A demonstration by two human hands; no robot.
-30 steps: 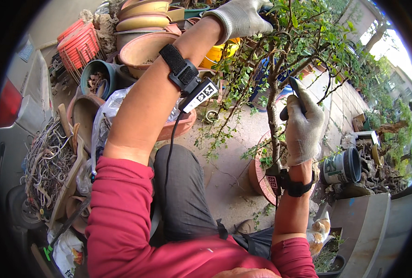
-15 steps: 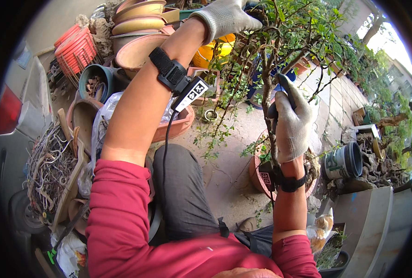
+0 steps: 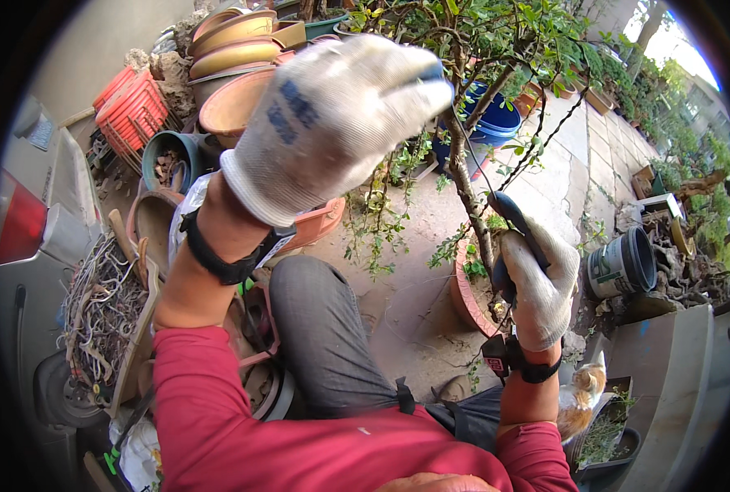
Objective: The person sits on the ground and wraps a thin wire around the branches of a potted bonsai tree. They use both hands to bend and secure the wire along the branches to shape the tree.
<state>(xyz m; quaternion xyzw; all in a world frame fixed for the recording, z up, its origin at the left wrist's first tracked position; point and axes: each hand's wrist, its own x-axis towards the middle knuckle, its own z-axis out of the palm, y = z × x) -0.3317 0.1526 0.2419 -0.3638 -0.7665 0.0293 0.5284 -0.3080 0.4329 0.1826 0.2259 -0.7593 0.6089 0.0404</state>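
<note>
Above the round reddish pot (image 3: 469,299) — slender, rough-barked trunk (image 3: 466,189), left hand (image 3: 340,119) near upper trunk, pale knit glove (image 3: 307,164), fingers (image 3: 406,72) bunched together, right hand (image 3: 545,275) just beside lower trunk, dark-coated fingers bent — can't tell what either pinches.

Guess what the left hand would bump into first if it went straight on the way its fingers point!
Probably the tree trunk, since its upper part shows just to the right of the left hand. I can't tell the depth for sure, so the hand might pass in front instead.
</note>
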